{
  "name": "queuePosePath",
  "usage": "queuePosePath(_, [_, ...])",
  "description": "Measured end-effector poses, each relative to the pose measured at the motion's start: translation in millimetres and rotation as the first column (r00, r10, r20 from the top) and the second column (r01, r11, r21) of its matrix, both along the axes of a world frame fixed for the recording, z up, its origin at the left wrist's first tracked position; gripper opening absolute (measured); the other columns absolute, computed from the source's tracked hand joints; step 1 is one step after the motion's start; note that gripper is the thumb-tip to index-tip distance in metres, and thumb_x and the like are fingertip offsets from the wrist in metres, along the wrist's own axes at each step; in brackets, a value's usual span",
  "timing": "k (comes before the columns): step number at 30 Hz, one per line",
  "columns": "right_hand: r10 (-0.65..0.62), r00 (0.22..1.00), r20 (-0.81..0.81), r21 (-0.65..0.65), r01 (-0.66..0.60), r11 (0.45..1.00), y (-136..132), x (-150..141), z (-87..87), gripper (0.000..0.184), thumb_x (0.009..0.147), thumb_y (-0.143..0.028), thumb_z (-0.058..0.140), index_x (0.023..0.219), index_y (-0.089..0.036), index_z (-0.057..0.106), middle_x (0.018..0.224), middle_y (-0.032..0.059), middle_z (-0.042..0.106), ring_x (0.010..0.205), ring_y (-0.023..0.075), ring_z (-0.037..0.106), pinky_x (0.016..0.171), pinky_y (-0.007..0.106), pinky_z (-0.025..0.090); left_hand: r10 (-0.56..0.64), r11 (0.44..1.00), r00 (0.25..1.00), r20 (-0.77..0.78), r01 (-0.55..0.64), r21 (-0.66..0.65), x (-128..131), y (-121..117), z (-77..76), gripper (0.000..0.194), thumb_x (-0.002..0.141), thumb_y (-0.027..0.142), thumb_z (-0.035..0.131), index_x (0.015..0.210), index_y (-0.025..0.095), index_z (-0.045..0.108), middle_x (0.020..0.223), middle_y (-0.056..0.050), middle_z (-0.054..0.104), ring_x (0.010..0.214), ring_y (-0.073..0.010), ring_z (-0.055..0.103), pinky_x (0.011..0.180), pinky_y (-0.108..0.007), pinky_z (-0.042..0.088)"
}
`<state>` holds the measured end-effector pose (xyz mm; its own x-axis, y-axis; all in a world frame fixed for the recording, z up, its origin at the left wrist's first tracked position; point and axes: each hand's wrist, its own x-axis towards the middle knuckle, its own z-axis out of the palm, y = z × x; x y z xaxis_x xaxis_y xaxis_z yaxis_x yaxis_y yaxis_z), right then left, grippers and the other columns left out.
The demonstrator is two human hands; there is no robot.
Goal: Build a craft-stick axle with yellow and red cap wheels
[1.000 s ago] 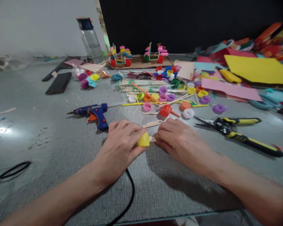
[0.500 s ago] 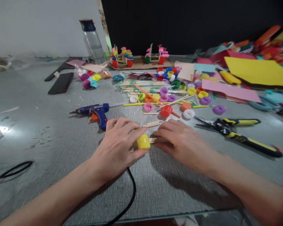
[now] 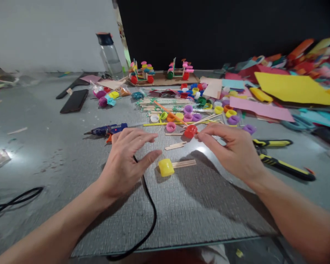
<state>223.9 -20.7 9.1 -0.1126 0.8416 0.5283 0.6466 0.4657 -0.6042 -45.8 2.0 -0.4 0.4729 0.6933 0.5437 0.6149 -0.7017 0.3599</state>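
A yellow cap piece [image 3: 166,167], like a short cylinder, lies on the table with several thin wooden sticks [image 3: 184,164] side by side at its right. My left hand [image 3: 132,154] is open just left of it, thumb and fingers apart, touching neither. My right hand [image 3: 228,146] is at the right edge of a red cap piece [image 3: 190,131], thumb and forefinger pinched together. Whether they touch the red piece or hold something small is hidden. Some short cut sticks [image 3: 175,146] lie between the hands. Beyond my left hand is a blue glue gun [image 3: 107,129], partly covered by it.
Yellow-and-black cutters [image 3: 287,171] lie beyond my right hand. Coloured bottle caps [image 3: 187,117] and packaged sticks [image 3: 165,104] spread across the middle. At the back stand a water bottle [image 3: 110,55] and two small cap models. A black cord [image 3: 153,209] runs to the front edge.
My left hand has let go of the yellow cap piece and drawn back left. My right hand has left the sticks and moved up to the red cap piece.
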Motion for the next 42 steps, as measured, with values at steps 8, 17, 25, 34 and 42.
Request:
queuePosePath(8, [0.091, 0.995, 0.049, 0.004, -0.092, 0.996, 2.5, -2.5, -10.8, 0.015, 0.096, -0.018, 0.061, 0.084, -0.021, 0.069, 0.085, 0.0032, 0.075, 0.081, 0.0199, 0.067, 0.077, 0.034, 0.050, 0.117, 0.971, 0.961, 0.251, -0.164, 0.174, -9.6, 14.5, -1.1, 0.010, 0.094, 0.023, 0.067, 0.102, 0.029, 0.071, 0.097, 0.000, 0.073, 0.094, -0.0217, 0.063, 0.092, -0.042, 0.043])
queuePosePath(17, [0.065, 0.992, 0.105, 0.084, -0.074, 0.994, 5.1, 0.4, -23.6, 0.018, 0.099, -0.030, 0.057, 0.085, -0.023, 0.066, 0.081, 0.0032, 0.072, 0.075, 0.0216, 0.067, 0.066, 0.033, 0.046, 0.154, 0.813, 0.656, 0.739, -0.509, 0.283, -52.0, 39.2, 29.7, 0.020, 0.101, 0.033, 0.056, 0.087, 0.021, 0.064, 0.085, -0.001, 0.063, 0.085, -0.0146, 0.059, 0.083, -0.032, 0.048])
queuePosePath(25, [0.018, 0.999, 0.045, 0.032, -0.019, 0.999, 12.4, 10.4, -36.1, 0.023, 0.096, -0.043, 0.055, 0.087, -0.025, 0.068, 0.080, 0.0052, 0.075, 0.067, 0.0239, 0.066, 0.060, 0.035, 0.046, 0.278, 0.815, 0.724, 0.631, -0.525, 0.244, -53.9, 44.0, 30.0, 0.020, 0.102, 0.029, 0.053, 0.087, 0.022, 0.063, 0.086, -0.002, 0.067, 0.086, -0.0157, 0.063, 0.084, -0.031, 0.051])
queuePosePath(34, [-0.037, 0.980, -0.196, -0.073, 0.023, 0.997, 22.3, 11.1, -23.7, 0.024, 0.090, -0.042, 0.062, 0.084, -0.021, 0.073, 0.072, 0.0046, 0.071, 0.063, 0.0210, 0.060, 0.060, 0.034, 0.043, 0.219, 0.964, 0.964, 0.151, -0.238, 0.121, -28.7, 24.1, 40.9, 0.004, 0.090, 0.023, 0.071, 0.093, 0.022, 0.070, 0.085, 0.000, 0.070, 0.090, -0.0198, 0.064, 0.089, -0.036, 0.047])
queuePosePath(42, [-0.119, 0.879, -0.462, -0.050, 0.108, 0.993, 29.5, 21.7, -3.2, 0.022, 0.087, -0.040, 0.063, 0.077, -0.021, 0.065, 0.061, -0.0015, 0.059, 0.055, 0.0151, 0.054, 0.053, 0.029, 0.043, 0.068, 0.998, 0.991, -0.116, -0.066, 0.020, -3.2, 10.1, 30.1, 0.013, 0.091, 0.033, 0.070, 0.097, 0.021, 0.071, 0.089, -0.003, 0.072, 0.092, -0.0232, 0.064, 0.088, -0.039, 0.045])
